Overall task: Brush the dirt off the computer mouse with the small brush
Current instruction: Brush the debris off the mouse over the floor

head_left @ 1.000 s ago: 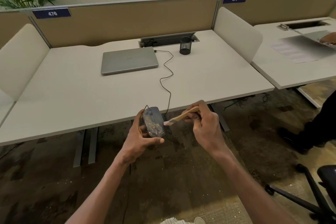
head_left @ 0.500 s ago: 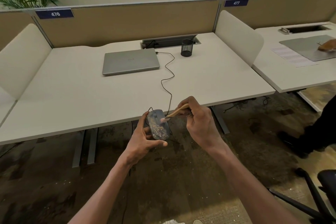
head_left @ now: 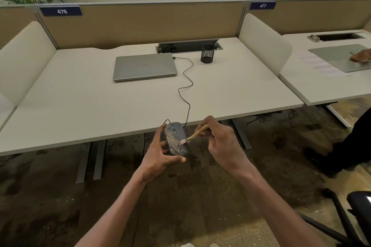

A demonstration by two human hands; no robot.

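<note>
A dark grey computer mouse (head_left: 176,138) speckled with pale dirt is held in the air just below the white desk's front edge (head_left: 120,134). My left hand (head_left: 160,156) grips it from the left and underneath, thumb at its near end. My right hand (head_left: 220,142) pinches a small brush (head_left: 194,135) with a wooden handle. Its pinkish bristles touch the right side of the mouse. The mouse's black cable (head_left: 186,90) runs up over the desk to a shut silver laptop (head_left: 144,66).
A black mesh pen cup (head_left: 207,53) stands by the cable tray at the back of the desk. White side screens flank the desk. Another person's hand (head_left: 361,56) and dark leg (head_left: 349,146) are at the right desk. A chair base (head_left: 345,216) sits at bottom right.
The brush swept in onto the mouse and back toward its right side. Both hands and the mouse sit slightly higher in view, closer to the desk edge.
</note>
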